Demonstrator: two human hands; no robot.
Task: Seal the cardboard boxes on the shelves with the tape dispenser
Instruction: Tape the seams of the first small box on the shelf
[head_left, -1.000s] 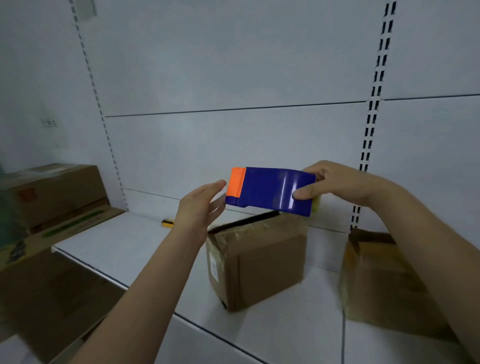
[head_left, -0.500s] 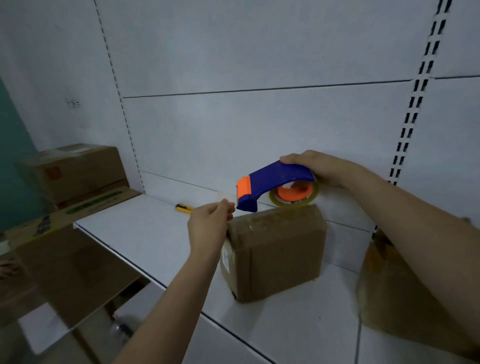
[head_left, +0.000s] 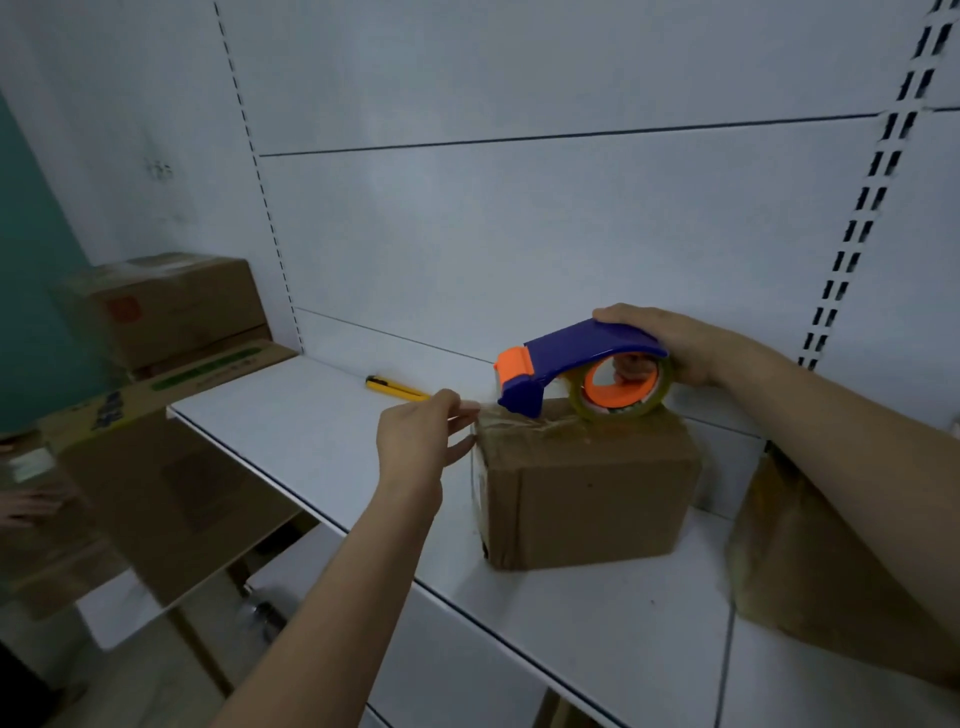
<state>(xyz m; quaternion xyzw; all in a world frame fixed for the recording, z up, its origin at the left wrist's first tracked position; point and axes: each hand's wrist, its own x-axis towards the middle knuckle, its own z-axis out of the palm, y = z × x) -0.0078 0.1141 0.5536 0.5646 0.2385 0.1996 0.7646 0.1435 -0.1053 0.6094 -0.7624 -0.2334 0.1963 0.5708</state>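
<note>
Head view: right hand (head_left: 670, 343) curls over a blue and orange tape dispenser (head_left: 571, 371) resting on top of a cardboard box (head_left: 587, 493) on a white shelf (head_left: 311, 441); left hand (head_left: 415, 441) pinches the clear tape end (head_left: 475, 408) at the box's left edge

blue-orange tape dispenser (head_left: 561, 364), brown box (head_left: 587, 493), yellow cutter (head_left: 395, 387)

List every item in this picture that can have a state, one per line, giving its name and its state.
Middle cardboard box: flaps closed, upright on the shelf, tape across its top.
Tape dispenser: resting on the box top, tape drawn out.
Right hand: grips the dispenser.
Left hand: pinches the tape end.
Utility knife: lying on the shelf, blade not visible.
</note>
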